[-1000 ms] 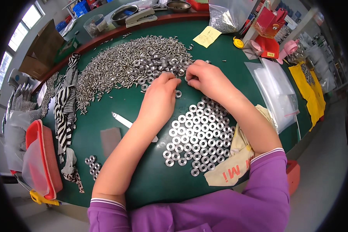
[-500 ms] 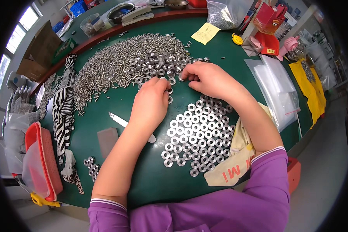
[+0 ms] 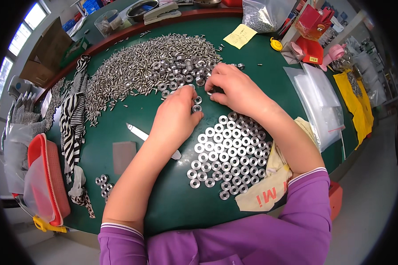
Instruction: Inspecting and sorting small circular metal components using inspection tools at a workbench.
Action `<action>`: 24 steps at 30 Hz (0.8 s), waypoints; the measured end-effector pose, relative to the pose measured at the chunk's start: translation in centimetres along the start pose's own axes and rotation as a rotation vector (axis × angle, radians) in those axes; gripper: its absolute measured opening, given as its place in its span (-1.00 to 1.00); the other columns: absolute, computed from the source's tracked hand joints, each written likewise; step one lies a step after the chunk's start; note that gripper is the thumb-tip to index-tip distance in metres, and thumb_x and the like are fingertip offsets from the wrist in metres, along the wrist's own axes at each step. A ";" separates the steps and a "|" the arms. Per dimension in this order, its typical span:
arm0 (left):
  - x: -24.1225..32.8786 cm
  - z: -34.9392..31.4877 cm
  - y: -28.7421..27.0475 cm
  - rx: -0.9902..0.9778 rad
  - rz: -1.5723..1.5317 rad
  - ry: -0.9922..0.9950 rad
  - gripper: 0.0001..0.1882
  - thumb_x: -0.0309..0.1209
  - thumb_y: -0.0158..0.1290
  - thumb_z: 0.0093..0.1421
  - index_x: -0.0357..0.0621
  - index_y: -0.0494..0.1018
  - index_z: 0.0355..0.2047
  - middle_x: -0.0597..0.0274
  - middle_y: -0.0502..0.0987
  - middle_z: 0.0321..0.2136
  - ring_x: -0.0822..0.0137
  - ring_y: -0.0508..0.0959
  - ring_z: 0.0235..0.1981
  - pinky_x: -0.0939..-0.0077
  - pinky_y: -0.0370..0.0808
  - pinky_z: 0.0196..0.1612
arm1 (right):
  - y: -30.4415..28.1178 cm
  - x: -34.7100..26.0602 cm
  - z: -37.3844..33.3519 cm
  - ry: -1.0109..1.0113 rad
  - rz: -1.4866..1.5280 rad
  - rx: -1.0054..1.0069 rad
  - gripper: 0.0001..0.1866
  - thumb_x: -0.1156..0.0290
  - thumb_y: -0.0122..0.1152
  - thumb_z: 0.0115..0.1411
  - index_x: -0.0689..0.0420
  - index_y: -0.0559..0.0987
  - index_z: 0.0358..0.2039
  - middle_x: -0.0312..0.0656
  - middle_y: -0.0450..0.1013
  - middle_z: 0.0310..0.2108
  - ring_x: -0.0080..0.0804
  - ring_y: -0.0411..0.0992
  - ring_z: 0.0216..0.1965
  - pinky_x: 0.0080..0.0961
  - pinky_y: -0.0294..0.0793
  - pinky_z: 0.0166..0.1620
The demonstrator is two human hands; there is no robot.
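Note:
My left hand rests over the table in front of the heap, palm down. Its thumb stands apart from the curled fingers, and two metal rings lie in the gap on the table. My right hand is bent at the near right edge of the ring pile, its thumb and fingers closed at a metal ring that shows partly under the fingertips. Between my forearms and toward the right lies a flat, single-layer group of silver rings, each with a centre hole.
Small metal pins form a broad heap at the back. A white utility knife and a grey-brown block lie by my left forearm. Farther left are striped cloth and a red basket; plastic bags lie right.
My left hand has shifted slightly right and down, and its thumb now sticks out from the fingers. The right hand stays by the ring pile. The whole view has shifted a little.

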State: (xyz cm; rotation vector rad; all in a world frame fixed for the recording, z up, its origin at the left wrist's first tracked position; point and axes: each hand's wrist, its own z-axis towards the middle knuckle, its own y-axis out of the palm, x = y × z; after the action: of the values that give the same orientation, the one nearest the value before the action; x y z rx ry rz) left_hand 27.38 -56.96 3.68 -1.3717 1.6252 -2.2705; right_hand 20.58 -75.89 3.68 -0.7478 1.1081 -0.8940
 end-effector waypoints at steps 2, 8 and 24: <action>-0.3 0.2 0.0 0.035 -0.008 0.030 -0.67 -0.48 0.24 -0.05 -0.24 0.42 -0.25 0.12 0.53 -0.39 0.23 0.56 -0.35 0.39 0.49 -0.26 | -0.2 0.4 -0.1 0.001 0.007 -0.003 -0.78 0.52 0.30 -0.05 0.13 0.53 -0.33 -0.20 0.36 -0.28 -0.20 0.35 -0.15 -0.33 0.40 -0.07; -0.3 0.1 -0.8 0.018 0.019 -0.005 -0.85 -0.45 0.18 0.01 -0.28 0.52 -0.42 0.02 0.53 -0.42 0.19 0.57 -0.37 0.36 0.49 -0.27 | -0.3 0.2 -0.2 -0.064 -0.043 0.010 -0.79 0.52 0.28 -0.03 0.13 0.53 -0.32 -0.18 0.36 -0.28 -0.17 0.36 -0.16 -0.32 0.41 -0.09; -1.9 0.6 -0.2 0.125 0.163 0.124 -0.79 -0.57 -0.06 0.15 -0.24 0.54 -0.26 0.01 0.49 -0.28 0.01 0.53 -0.24 0.27 0.48 -0.15 | -1.4 -0.9 -0.9 0.109 0.029 -0.133 -0.78 0.51 0.30 -0.03 0.17 0.50 -0.33 -0.12 0.40 -0.32 -0.15 0.45 -0.25 -0.30 0.47 -0.19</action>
State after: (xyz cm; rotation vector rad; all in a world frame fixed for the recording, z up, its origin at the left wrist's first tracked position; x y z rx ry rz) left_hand 29.00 -56.43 2.71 -1.0504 1.5350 -2.3568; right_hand 19.28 -75.83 5.03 -0.7974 1.2816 -0.8504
